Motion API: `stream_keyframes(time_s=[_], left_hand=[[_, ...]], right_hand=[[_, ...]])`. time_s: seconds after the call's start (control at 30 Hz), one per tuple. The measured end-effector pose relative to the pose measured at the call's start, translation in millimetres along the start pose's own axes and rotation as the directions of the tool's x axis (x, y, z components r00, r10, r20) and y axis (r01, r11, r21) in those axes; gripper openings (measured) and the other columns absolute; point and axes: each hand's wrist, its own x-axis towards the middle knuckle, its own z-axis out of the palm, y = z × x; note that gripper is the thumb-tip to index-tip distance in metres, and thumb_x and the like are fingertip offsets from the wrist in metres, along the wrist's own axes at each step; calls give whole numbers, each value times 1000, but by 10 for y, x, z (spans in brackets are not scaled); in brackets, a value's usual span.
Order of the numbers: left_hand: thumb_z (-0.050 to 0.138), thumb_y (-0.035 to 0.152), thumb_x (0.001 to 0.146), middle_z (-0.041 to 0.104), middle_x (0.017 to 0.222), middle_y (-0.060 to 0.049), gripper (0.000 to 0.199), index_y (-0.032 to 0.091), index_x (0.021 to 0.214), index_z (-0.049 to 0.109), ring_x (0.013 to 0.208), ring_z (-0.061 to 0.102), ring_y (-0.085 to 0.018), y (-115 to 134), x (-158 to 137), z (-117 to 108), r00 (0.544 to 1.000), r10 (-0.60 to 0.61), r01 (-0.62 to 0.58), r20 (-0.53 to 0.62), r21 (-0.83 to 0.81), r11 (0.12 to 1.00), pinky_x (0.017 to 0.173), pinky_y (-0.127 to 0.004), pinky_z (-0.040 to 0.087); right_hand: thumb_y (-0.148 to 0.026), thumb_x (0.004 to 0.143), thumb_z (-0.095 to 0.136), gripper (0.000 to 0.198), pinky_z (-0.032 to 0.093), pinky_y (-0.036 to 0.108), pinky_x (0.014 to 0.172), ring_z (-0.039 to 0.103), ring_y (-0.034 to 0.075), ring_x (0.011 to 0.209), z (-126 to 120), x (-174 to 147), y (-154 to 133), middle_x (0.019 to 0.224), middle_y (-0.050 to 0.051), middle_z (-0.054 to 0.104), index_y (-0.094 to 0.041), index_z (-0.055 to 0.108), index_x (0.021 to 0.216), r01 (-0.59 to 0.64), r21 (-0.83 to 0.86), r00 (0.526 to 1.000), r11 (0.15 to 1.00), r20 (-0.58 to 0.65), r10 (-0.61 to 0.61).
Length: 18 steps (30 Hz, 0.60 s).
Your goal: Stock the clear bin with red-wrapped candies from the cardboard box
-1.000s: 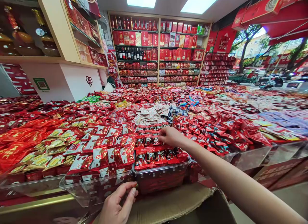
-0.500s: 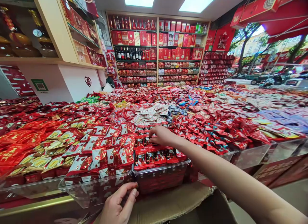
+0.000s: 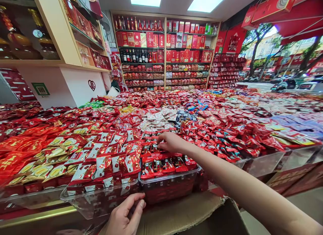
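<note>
At least five glossy red packets with black panels (image 3: pixel 168 165) line the front rim of one clear plastic bin (image 3: pixel 171 188), long axes running from that rim toward the back. The right hand (image 3: pixel 172 142) curls down over packets behind this row, fingertips partly hidden, so whether it grips one I cannot tell. Well apart from it, the left hand (image 3: pixel 124 215) is near the bin's front left corner, thumb and forefinger slightly parted, beside one brown cardboard flap (image 3: pixel 180 213).
</note>
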Motion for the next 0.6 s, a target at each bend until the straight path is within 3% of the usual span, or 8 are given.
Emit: stream_keyframes(time_s=[0.6], left_hand=[[52,36,80,73,77,2,20,23,92,63,70,69,-13,49,7,-7,997,58,-54,-52,65,996,63,-15,52]], right_hand=[[-23,70,65,15,42,24,65,58,17,75,10,-157,111,85,7,65,-16,69,83,-15,-6,1000,1000,-14,15]])
